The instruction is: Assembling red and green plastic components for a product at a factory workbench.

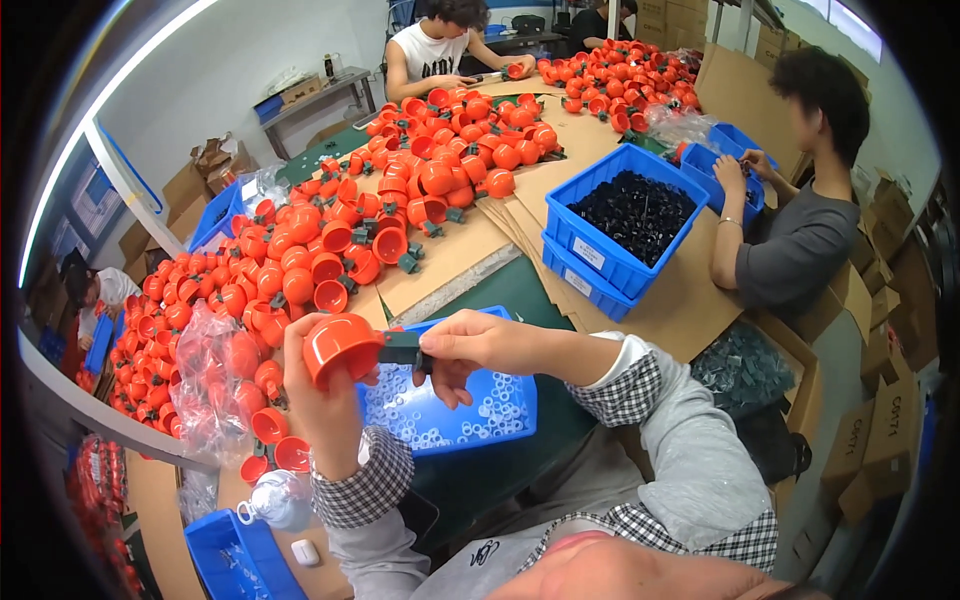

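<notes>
In my left hand [325,400] is a glossy red plastic cup [335,342], its fingers wrapped round the bowl from below and behind. A dark green fitting [402,348] juts from the cup's right side. My right hand [485,345] pinches the free end of that fitting between thumb and forefinger, and something dark shows under the fingertips, too small to make out. Just below both hands stands a blue tray [485,440] with many small white rings [490,412] scattered over its bottom.
A big heap of red cups [285,265] with dark fittings spreads across the cardboard-covered table. Stacked blue bins [590,262] hold small black parts. A clear bottle [280,500] and another blue bin [215,560] are near left. Co-workers, one person [800,235] at right, sit around.
</notes>
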`<state>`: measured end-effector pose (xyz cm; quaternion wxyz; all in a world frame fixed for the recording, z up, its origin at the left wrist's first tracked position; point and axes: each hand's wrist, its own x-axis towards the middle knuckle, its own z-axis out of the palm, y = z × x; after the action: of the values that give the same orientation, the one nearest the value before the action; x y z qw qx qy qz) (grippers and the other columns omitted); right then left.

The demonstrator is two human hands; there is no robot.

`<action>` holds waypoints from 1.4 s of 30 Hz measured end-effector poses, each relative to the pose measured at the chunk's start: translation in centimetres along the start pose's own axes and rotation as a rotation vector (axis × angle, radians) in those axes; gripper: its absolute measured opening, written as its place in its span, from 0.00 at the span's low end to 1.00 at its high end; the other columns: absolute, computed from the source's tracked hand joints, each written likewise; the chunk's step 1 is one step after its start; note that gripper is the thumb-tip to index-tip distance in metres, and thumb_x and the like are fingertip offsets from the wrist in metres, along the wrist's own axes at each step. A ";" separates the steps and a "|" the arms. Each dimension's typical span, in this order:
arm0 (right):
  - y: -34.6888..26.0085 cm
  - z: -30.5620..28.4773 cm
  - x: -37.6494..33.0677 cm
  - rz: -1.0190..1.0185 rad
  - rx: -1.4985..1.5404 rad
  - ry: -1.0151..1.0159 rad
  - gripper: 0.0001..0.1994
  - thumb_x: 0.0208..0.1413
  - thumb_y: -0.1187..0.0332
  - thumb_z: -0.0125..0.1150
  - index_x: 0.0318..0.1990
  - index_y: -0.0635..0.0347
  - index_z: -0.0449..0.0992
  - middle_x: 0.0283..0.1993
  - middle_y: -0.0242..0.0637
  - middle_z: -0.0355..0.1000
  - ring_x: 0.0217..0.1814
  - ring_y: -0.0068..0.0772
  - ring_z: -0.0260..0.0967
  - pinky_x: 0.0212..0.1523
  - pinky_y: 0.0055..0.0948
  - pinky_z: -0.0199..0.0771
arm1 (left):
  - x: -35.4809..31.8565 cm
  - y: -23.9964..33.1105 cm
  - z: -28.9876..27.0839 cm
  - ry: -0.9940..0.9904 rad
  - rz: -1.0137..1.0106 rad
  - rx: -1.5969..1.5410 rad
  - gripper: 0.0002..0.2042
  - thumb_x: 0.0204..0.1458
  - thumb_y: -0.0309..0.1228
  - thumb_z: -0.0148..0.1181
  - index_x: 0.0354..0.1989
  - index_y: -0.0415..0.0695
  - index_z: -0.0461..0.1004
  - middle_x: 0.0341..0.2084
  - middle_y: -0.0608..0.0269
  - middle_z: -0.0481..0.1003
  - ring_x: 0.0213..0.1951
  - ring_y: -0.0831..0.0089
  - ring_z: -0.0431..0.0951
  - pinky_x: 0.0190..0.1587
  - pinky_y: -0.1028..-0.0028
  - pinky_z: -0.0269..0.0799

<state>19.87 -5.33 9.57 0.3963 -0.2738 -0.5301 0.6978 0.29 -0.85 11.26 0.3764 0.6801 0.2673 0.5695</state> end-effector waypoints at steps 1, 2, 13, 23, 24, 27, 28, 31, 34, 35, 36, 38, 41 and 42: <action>0.0 -0.1 -0.3 0.001 -0.001 0.006 0.17 0.63 0.58 0.43 0.33 0.65 0.69 0.21 0.39 0.71 0.21 0.25 0.68 0.24 0.21 0.68 | -0.1 0.1 0.0 -0.026 -0.035 0.086 0.17 0.45 0.13 0.40 0.45 0.36 0.63 0.32 0.57 0.72 0.26 0.73 0.76 0.22 0.79 0.74; -0.1 -0.3 -0.7 -0.024 -0.147 0.044 0.17 0.62 0.58 0.43 0.33 0.66 0.70 0.22 0.38 0.71 0.22 0.24 0.69 0.25 0.21 0.68 | -0.1 0.2 0.0 -0.052 -0.069 0.172 0.16 0.45 0.13 0.43 0.45 0.35 0.63 0.33 0.57 0.72 0.27 0.73 0.76 0.24 0.79 0.74; -13.6 -16.2 -7.6 -0.329 -0.015 1.018 0.10 0.57 0.63 0.51 0.38 0.61 0.70 0.30 0.30 0.68 0.25 0.17 0.65 0.21 0.18 0.67 | 0.1 0.6 -1.5 -0.454 -0.184 0.495 0.22 0.52 0.35 0.58 0.50 0.33 0.63 0.36 0.47 0.73 0.30 0.68 0.77 0.30 0.73 0.73; -6.3 -8.1 1.7 0.070 -0.662 0.505 0.15 0.54 0.58 0.56 0.37 0.62 0.74 0.26 0.32 0.72 0.22 0.19 0.67 0.23 0.19 0.68 | 0.1 0.3 -3.5 -0.346 -0.161 0.518 0.17 0.52 0.32 0.57 0.47 0.34 0.67 0.31 0.49 0.75 0.29 0.68 0.78 0.29 0.74 0.73; -5.8 -6.1 2.7 0.112 -0.779 0.417 0.14 0.56 0.59 0.54 0.35 0.64 0.74 0.25 0.32 0.72 0.25 0.18 0.68 0.23 0.19 0.67 | 0.2 0.3 -3.9 -0.308 -0.149 0.519 0.16 0.52 0.32 0.57 0.46 0.34 0.67 0.31 0.49 0.75 0.29 0.68 0.78 0.29 0.74 0.73; -2.1 -5.9 7.3 0.119 -0.914 0.257 0.12 0.53 0.62 0.54 0.34 0.63 0.75 0.30 0.38 0.75 0.26 0.26 0.73 0.27 0.26 0.72 | 0.5 0.2 -5.0 -0.214 -0.177 0.459 0.14 0.54 0.32 0.55 0.43 0.34 0.69 0.29 0.50 0.76 0.28 0.71 0.77 0.29 0.75 0.72; -0.6 -6.5 9.1 0.033 -1.219 0.349 0.11 0.54 0.62 0.53 0.36 0.61 0.74 0.30 0.40 0.74 0.31 0.34 0.73 0.32 0.31 0.72 | 0.6 0.3 -5.4 -0.161 -0.172 0.429 0.13 0.55 0.32 0.54 0.41 0.34 0.70 0.29 0.51 0.76 0.27 0.72 0.77 0.29 0.76 0.72; 2.0 -8.7 13.3 0.104 -1.549 0.480 0.12 0.53 0.63 0.52 0.41 0.56 0.72 0.35 0.46 0.73 0.41 0.46 0.72 0.41 0.41 0.71 | 0.3 1.2 -5.7 -0.119 -0.175 0.437 0.12 0.55 0.32 0.53 0.39 0.34 0.70 0.27 0.53 0.76 0.26 0.74 0.75 0.28 0.76 0.71; 4.9 -14.9 15.9 0.334 -1.647 0.546 0.17 0.51 0.62 0.53 0.49 0.52 0.67 0.44 0.49 0.71 0.48 0.49 0.69 0.46 0.44 0.70 | 0.1 1.9 -5.1 -0.125 -0.146 0.399 0.11 0.55 0.31 0.53 0.38 0.34 0.70 0.27 0.53 0.76 0.26 0.74 0.75 0.28 0.76 0.71; 5.9 -16.7 16.4 0.391 -1.705 0.558 0.20 0.50 0.61 0.55 0.52 0.50 0.65 0.47 0.49 0.69 0.50 0.47 0.68 0.47 0.43 0.69 | 0.0 2.0 -4.9 -0.124 -0.144 0.394 0.11 0.55 0.31 0.53 0.38 0.34 0.70 0.27 0.53 0.76 0.26 0.74 0.75 0.28 0.76 0.72; 6.7 -17.0 16.8 0.375 -1.706 0.541 0.20 0.50 0.61 0.55 0.52 0.50 0.65 0.47 0.49 0.69 0.50 0.47 0.68 0.47 0.43 0.69 | -0.2 2.1 -5.2 -0.116 -0.147 0.394 0.11 0.55 0.31 0.53 0.38 0.34 0.70 0.27 0.53 0.76 0.26 0.74 0.75 0.28 0.76 0.72; 7.6 -17.1 17.2 0.455 -1.724 0.502 0.24 0.48 0.60 0.57 0.54 0.48 0.63 0.49 0.48 0.68 0.51 0.48 0.67 0.49 0.42 0.69 | -0.3 2.4 -5.6 -0.112 -0.170 0.386 0.11 0.55 0.32 0.53 0.38 0.34 0.70 0.27 0.52 0.76 0.26 0.73 0.76 0.28 0.76 0.72; 6.9 -16.0 17.6 0.450 -1.660 0.447 0.20 0.44 0.66 0.59 0.49 0.49 0.69 0.46 0.45 0.70 0.50 0.45 0.68 0.49 0.39 0.69 | -0.2 2.3 -5.8 -0.121 -0.178 0.429 0.13 0.55 0.34 0.54 0.38 0.33 0.71 0.27 0.51 0.76 0.26 0.72 0.76 0.28 0.75 0.72; 6.6 -16.0 17.4 0.441 -1.656 0.396 0.18 0.42 0.69 0.59 0.46 0.50 0.72 0.44 0.45 0.71 0.49 0.44 0.69 0.48 0.39 0.69 | -0.1 2.3 -5.7 -0.120 -0.182 0.426 0.13 0.55 0.34 0.54 0.38 0.33 0.71 0.27 0.51 0.76 0.26 0.72 0.76 0.28 0.75 0.72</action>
<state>21.66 16.95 -0.66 0.0109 -0.6855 -0.7225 0.0893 -5.47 -1.07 13.51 0.2893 0.7500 0.4187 0.4225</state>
